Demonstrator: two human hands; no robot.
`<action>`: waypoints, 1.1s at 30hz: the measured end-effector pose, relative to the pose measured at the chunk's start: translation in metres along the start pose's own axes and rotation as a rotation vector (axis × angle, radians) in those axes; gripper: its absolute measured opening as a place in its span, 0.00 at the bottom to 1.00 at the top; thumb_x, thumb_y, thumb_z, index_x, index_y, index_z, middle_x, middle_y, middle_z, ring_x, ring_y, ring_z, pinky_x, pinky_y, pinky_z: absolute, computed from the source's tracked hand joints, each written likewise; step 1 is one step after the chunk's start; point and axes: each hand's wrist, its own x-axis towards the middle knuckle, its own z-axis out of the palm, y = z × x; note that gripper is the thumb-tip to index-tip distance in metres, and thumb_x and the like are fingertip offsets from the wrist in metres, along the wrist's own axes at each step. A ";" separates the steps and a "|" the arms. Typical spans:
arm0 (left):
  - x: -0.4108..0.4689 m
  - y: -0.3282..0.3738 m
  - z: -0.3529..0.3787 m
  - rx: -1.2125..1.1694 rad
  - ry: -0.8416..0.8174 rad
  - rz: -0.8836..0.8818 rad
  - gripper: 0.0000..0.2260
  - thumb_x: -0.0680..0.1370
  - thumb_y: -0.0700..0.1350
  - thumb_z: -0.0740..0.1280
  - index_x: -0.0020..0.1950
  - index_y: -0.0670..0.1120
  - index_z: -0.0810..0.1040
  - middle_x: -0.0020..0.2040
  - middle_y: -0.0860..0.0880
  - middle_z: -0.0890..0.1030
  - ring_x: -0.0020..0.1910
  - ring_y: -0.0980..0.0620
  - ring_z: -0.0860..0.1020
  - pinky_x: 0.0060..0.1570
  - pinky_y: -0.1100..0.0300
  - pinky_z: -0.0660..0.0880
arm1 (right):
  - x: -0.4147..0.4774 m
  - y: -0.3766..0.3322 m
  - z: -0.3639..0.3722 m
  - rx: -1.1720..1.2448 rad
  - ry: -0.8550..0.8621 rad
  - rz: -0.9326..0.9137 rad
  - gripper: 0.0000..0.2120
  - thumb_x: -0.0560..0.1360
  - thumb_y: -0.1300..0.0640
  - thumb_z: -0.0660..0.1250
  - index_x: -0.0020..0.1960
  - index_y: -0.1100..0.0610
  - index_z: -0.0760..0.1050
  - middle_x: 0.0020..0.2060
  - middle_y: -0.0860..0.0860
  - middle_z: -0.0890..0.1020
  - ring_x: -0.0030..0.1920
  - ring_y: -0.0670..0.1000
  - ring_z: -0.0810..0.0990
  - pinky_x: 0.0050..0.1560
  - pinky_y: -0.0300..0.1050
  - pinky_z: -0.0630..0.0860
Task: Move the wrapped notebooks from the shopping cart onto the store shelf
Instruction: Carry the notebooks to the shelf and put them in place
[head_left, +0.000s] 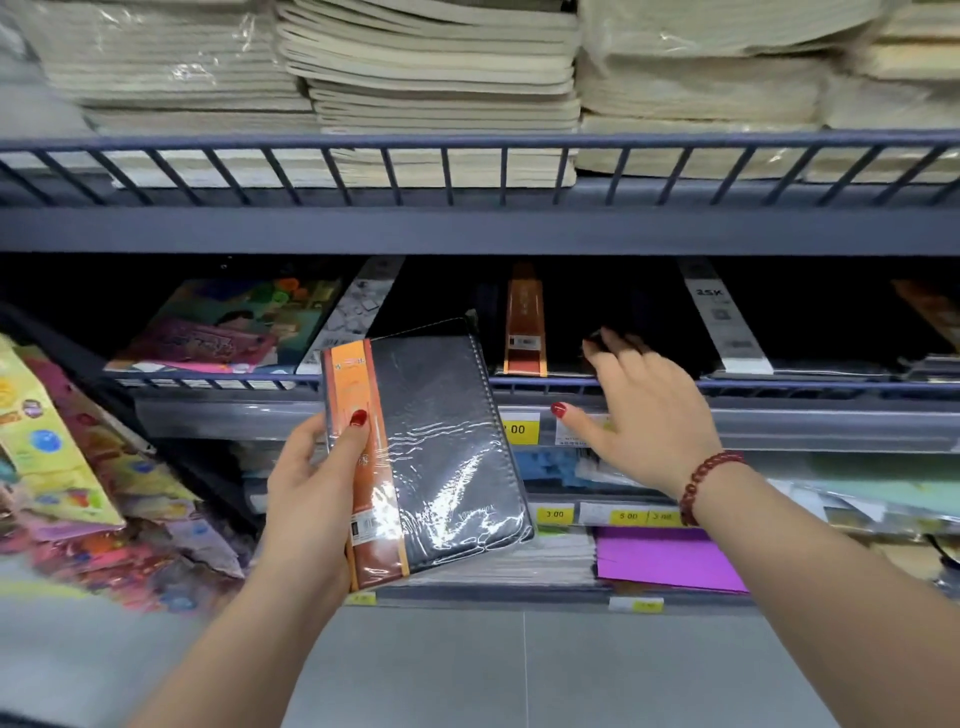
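Observation:
My left hand (311, 488) grips a plastic-wrapped black notebook (447, 447) with an orange band down its left side, held tilted in front of the middle shelf. My right hand (639, 410) reaches over the blue rail (779, 385) of the middle shelf, fingers spread, fingertips touching dark notebooks lying there. A matching black notebook with an orange band (524, 322) lies on that shelf just left of my right hand. The shopping cart is out of view.
The top shelf holds stacks of cream paper pads (431, 78) behind a wire rail. Colourful books (228, 327) lie at the middle shelf's left, toy packs (62, 457) hang at far left. Lower shelves carry a purple folder (670, 558) and yellow price tags (519, 428).

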 end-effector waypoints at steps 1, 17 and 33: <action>0.000 0.002 0.002 0.001 -0.003 -0.003 0.10 0.77 0.49 0.66 0.57 0.48 0.77 0.33 0.52 0.77 0.25 0.57 0.73 0.26 0.64 0.71 | 0.000 0.001 0.000 0.026 -0.021 0.003 0.41 0.70 0.29 0.43 0.71 0.55 0.64 0.68 0.55 0.71 0.64 0.56 0.72 0.65 0.51 0.67; 0.003 0.010 0.061 -0.020 -0.343 -0.087 0.14 0.77 0.40 0.67 0.61 0.52 0.77 0.43 0.53 0.84 0.40 0.55 0.83 0.39 0.58 0.80 | -0.064 -0.042 -0.021 1.631 0.080 0.401 0.22 0.73 0.71 0.65 0.64 0.54 0.73 0.49 0.46 0.85 0.52 0.42 0.82 0.48 0.32 0.76; 0.016 -0.009 0.069 0.426 -0.297 0.469 0.21 0.69 0.37 0.75 0.58 0.54 0.79 0.54 0.51 0.82 0.50 0.61 0.80 0.52 0.71 0.75 | -0.039 0.002 -0.019 0.867 0.232 0.323 0.27 0.66 0.50 0.75 0.64 0.48 0.74 0.50 0.43 0.75 0.54 0.41 0.70 0.55 0.22 0.63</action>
